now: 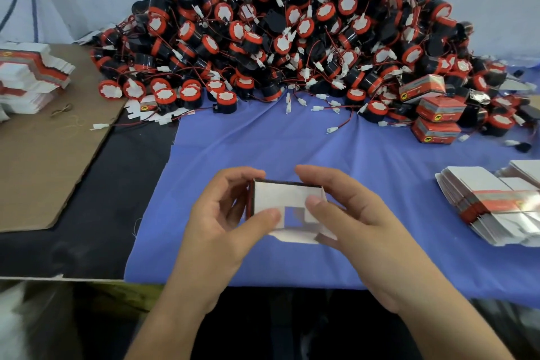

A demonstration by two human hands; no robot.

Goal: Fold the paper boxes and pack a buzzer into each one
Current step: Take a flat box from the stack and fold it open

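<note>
A small paper box (274, 199), white inside with a red and black outside, is held open over the blue cloth (292, 143) near the table's front edge. My left hand (225, 219) grips its left side, thumb on the lower edge. My right hand (347, 213) grips its right side, thumb pressing on an inner flap. The box is hollow and I see the cloth through it. A large heap of black and red buzzers (292, 32) with red wires and white plugs fills the back of the table.
A stack of flat unfolded boxes (491, 204) lies at the right. Another stack of flat boxes (29, 76) rests on brown cardboard (52, 161) at the left. Three folded boxes (435, 117) sit at the heap's right edge. Loose plugs trail onto the cloth.
</note>
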